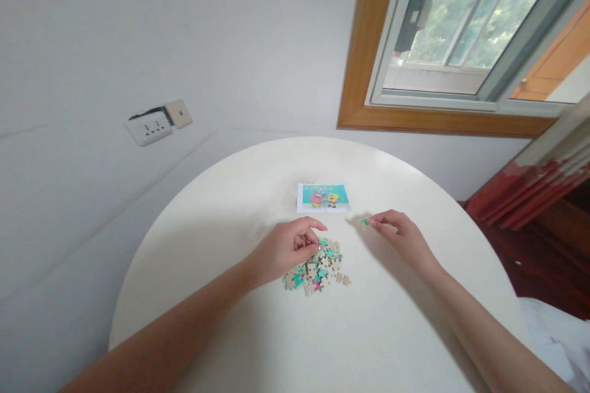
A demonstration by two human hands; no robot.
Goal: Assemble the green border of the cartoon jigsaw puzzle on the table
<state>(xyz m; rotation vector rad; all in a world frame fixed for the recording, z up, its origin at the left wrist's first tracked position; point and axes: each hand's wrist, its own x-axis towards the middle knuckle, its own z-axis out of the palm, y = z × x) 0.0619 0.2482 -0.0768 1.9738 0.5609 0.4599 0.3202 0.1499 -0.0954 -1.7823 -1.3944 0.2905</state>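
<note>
Puzzle piece (364, 221) | in right fingers (381, 217) | juts left | long axis unclear

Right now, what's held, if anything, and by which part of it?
Right hand pinches a green puzzle piece by one edge. Left hand is at the puzzle pile; can't tell whether it holds anything.

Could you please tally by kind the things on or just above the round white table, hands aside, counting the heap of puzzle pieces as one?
Heap of small beige and teal jigsaw pieces: 1
Small green jigsaw piece in the right hand: 1
Flat rectangular printed picture with cartoon figures: 1
Total: 3
</note>
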